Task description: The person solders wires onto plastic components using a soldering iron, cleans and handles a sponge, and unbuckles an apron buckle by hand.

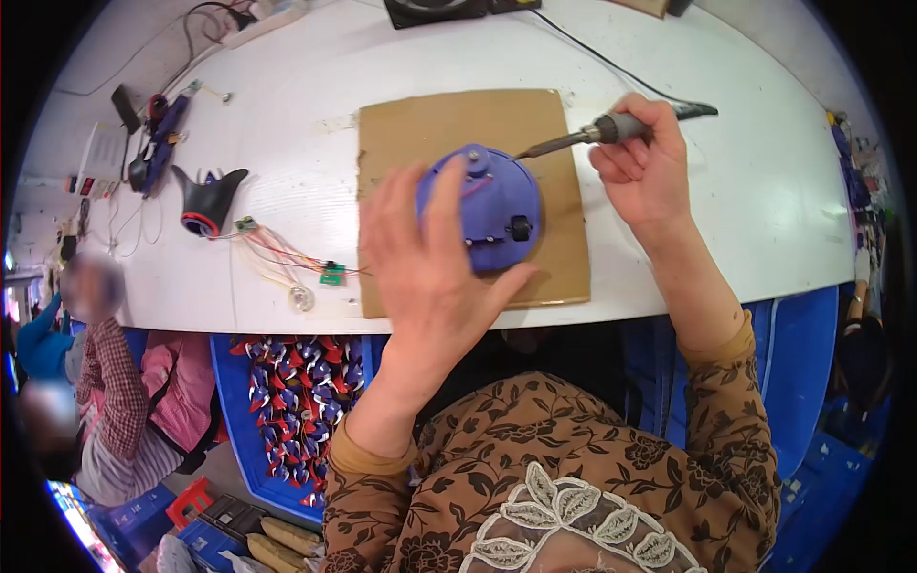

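Observation:
My right hand (pixel 650 167) is closed around the grey handle of a soldering iron (pixel 616 128); its tip points left, close to the upper right rim of a round purple plastic housing (pixel 511 196). My left hand (pixel 420 258) is over the housing's left side, fingers spread and slightly blurred, thumb near its lower edge. Whether the palm presses on it I cannot tell. A small black wheel (pixel 520 227) and a pink wire show on the housing, which rests on a brown cardboard sheet (pixel 564 258). A green circuit board (pixel 331 274) with thin wires lies left of my left hand.
A black and red funnel-shaped part (pixel 207 202) stands on the white table (pixel 296 115), with purple parts (pixel 162 138) behind it. A black fan (pixel 430 10) and the iron's cord (pixel 611 62) are at the back. A blue bin (pixel 234 411) holds many small parts. Another person (pixel 119 401) sits at left.

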